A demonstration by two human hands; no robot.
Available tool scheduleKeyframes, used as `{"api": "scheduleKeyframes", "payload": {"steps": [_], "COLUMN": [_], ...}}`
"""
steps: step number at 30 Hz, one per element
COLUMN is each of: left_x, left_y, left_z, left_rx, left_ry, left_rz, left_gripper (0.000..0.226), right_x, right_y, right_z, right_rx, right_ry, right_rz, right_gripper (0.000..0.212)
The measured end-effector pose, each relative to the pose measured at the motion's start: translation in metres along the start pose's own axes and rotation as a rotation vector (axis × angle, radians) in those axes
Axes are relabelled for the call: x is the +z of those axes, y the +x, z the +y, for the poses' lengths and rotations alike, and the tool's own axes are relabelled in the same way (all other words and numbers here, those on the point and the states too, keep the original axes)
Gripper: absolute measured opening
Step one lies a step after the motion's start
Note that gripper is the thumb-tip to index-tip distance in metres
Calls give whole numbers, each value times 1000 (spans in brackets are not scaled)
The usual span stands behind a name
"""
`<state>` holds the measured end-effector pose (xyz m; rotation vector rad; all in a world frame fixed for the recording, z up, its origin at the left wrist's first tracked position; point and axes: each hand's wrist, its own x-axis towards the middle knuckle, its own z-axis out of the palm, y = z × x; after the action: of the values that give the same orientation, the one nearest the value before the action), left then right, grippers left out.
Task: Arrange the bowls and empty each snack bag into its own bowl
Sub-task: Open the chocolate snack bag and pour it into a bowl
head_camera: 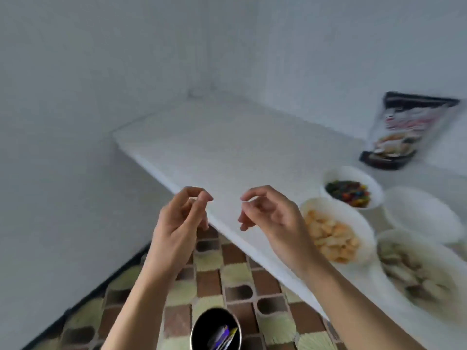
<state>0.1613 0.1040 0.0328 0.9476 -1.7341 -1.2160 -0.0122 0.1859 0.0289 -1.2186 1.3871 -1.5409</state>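
Four white bowls stand at the right of the white table (227, 147). One bowl (353, 174) holds dark multicoloured candy, one bowl (364, 233) holds orange-yellow chips, one bowl (454, 263) holds pale snacks, and one bowl (422, 213) has nothing visible in it. A dark snack bag (406, 130) leans against the back wall, behind the bowls. My left hand (179, 223) and my right hand (270, 215) hover over the table's near edge, left of the bowls. Both have loosely curled fingers and hold nothing.
Below the table edge, on the tiled floor (227, 279), stands a dark round bin (216, 329) with wrappers inside. White walls close off the left and back of the table. The view is motion-blurred.
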Motion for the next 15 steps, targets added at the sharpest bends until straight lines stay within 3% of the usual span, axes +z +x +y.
{"api": "scheduleKeyframes", "payload": {"steps": [9,15], "left_x": [150,266], "left_y": [68,136], "left_z": [67,86], "left_rx": [144,74], "left_ry": [-92,-99], "left_rz": [-381,-419], "left_gripper": [25,19], "right_x": [-164,-285], "right_y": [-26,7], "right_z": [-50,-36], "right_rx": [-155,-97], "right_ry": [-125,-301], "right_rz": [508,766], "right_gripper": [19,10]}}
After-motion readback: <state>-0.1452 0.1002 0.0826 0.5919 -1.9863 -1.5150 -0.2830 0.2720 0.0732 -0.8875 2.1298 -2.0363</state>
